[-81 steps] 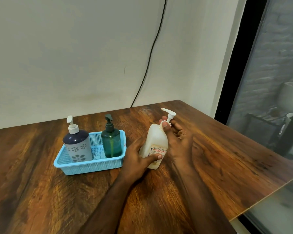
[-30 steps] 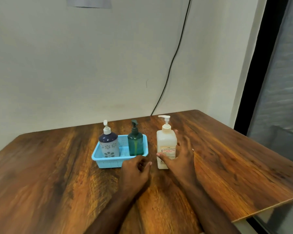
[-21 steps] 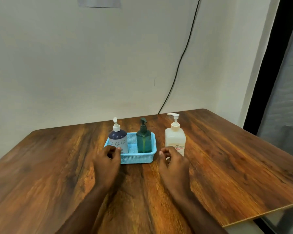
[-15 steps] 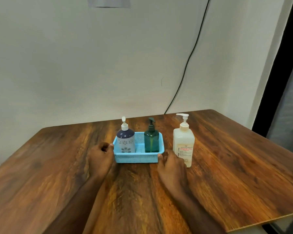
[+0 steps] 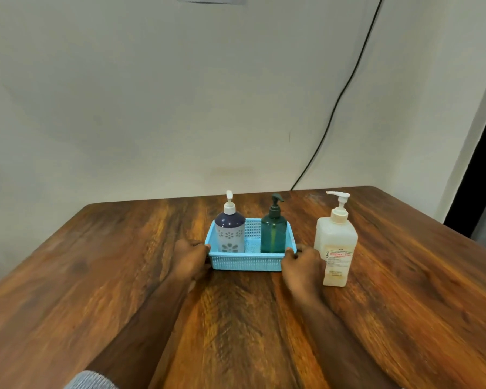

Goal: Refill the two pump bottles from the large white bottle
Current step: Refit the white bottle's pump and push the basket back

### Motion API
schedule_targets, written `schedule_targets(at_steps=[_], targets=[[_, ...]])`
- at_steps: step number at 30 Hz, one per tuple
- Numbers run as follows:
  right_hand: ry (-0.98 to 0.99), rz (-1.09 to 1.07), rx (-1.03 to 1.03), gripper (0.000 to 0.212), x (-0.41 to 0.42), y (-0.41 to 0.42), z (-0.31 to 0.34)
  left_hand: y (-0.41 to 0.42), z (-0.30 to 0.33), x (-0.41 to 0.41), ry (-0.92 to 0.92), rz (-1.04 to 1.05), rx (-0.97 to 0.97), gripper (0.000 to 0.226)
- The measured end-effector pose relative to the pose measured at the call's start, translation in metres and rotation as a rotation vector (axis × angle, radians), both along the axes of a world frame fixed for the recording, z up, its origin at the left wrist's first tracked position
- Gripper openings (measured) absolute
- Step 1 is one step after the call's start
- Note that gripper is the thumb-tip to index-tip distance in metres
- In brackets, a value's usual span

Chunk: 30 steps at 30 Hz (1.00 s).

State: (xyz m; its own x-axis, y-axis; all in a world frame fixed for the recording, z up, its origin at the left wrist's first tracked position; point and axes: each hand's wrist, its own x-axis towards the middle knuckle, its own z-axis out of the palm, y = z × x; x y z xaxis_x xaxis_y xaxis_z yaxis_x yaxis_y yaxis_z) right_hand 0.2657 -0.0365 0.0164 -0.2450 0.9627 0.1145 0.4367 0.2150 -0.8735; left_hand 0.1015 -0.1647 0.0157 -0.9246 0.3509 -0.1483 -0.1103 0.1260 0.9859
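Wooden table (image 5: 96,276) bears all items. Blue basket (image 5: 246,262) sits at centre; left hand (image 5: 190,256) grips its left end, right hand (image 5: 302,266) its right end, fingers curled on the rim. Large white bottle (image 5: 335,248) stands upright just right of the basket. Inside stand the navy floral pump bottle (image 5: 230,234) and green pump bottle (image 5: 273,234), both upright.

We note the large white bottle (image 5: 335,242) upright on the table (image 5: 96,276), pump on, label facing us, just right of a blue basket (image 5: 247,262). In the basket stand the navy-and-white flowered pump bottle (image 5: 230,234) and the green pump bottle (image 5: 273,234), both upright, pumps fitted.
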Motion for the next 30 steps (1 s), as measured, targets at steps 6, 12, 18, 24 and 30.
schedule_targets(at_steps=[6, 12, 18, 24, 30], targets=[[0.017, 0.044, -0.057, 0.026, -0.048, 0.029, 0.017, 0.015, 0.010, -0.053, -0.018, -0.011, 0.000, 0.013], [0.114, 0.116, -0.161, 0.016, -0.120, 0.061, 0.027, 0.038, 0.015, -0.103, -0.031, 0.019, -0.005, 0.018], [0.125, 0.144, -0.222, 0.019, -0.180, 0.105, 0.033, 0.072, 0.024, -0.148, -0.050, 0.046, 0.051, 0.017], [0.147, 0.115, -0.247, 0.020, -0.218, 0.140, 0.021, 0.104, 0.020, -0.175, -0.083, 0.006, 0.020, 0.018], [0.153, 0.122, -0.224, 0.018, -0.234, 0.157, 0.014, 0.123, 0.007, -0.206, -0.141, 0.017, 0.071, 0.009]])
